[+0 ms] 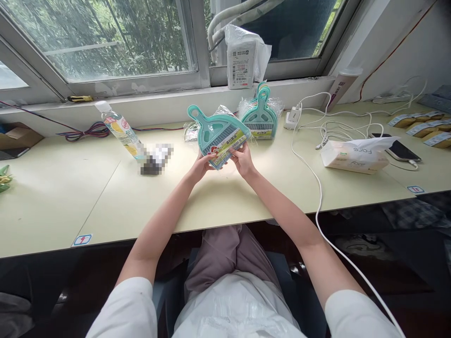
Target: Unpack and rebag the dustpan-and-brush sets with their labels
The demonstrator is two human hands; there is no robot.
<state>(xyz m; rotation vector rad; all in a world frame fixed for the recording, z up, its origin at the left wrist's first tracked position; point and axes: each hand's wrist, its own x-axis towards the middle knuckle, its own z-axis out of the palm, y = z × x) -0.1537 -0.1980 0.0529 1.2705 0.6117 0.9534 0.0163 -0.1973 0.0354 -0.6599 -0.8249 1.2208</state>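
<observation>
Between both hands I hold a packaged mini dustpan and brush set (pixel 219 136), teal with a yellow-green label, tilted above the table. My left hand (pixel 204 165) grips its lower left edge, fingers partly behind it. At the lower right edge, my right hand (pixel 242 159) closes on it with the thumb in front. Just behind stands a stack of similar teal dustpan sets (pixel 261 115) in clear wrap, leaning by the window ledge. Crumpled clear plastic (pixel 191 132) lies behind the held set on its left.
A drink bottle (pixel 123 131) and a blurred dark item (pixel 155 162) are on the left. To the right are a tissue pack (pixel 355 157), a phone (pixel 401 149) and white cables (pixel 331 131), one hanging over the table's edge. A wrapped box (pixel 241 65) sits on the ledge.
</observation>
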